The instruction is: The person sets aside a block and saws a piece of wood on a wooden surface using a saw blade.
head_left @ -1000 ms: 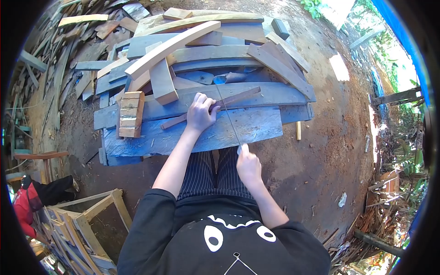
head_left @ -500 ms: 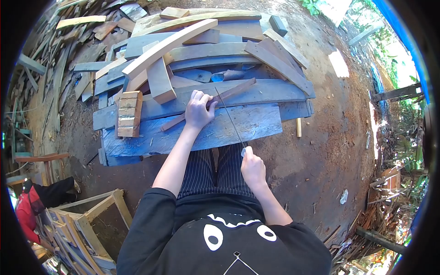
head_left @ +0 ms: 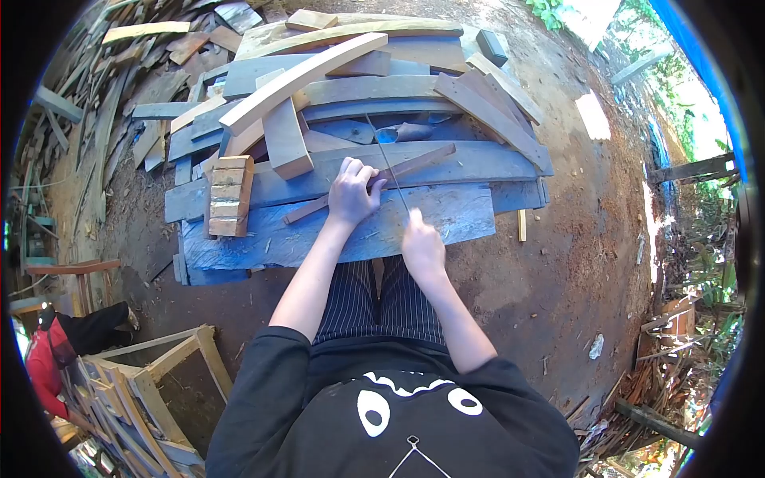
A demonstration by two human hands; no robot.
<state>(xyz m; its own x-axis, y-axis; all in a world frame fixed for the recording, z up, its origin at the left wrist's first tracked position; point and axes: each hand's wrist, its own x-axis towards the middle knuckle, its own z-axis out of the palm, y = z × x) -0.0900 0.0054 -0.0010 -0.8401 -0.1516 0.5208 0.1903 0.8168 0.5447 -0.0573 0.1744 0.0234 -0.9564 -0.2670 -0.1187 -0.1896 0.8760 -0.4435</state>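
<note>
A narrow dark wooden strip [head_left: 428, 160] lies slanted across the planks of the work surface [head_left: 466, 217]. My left hand [head_left: 355, 195] is closed over the strip near its middle, pressing it down. In my right hand [head_left: 423, 248] is a handsaw [head_left: 390, 165], its thin blade seen nearly edge-on and pointing away from me. The blade crosses the strip just right of my left fingers. My right fist hides the saw's handle.
Curved pale wood [head_left: 303, 84] and other boards are piled at the back of the work surface. A striped wooden block [head_left: 230, 197] stands at its left. Scrap wood [head_left: 88, 119] heaps up far left; a wooden frame [head_left: 179, 358] stands lower left.
My right hand has moved forward and slightly left, pushing the saw blade farther across the strip. My left hand keeps its hold on the strip.
</note>
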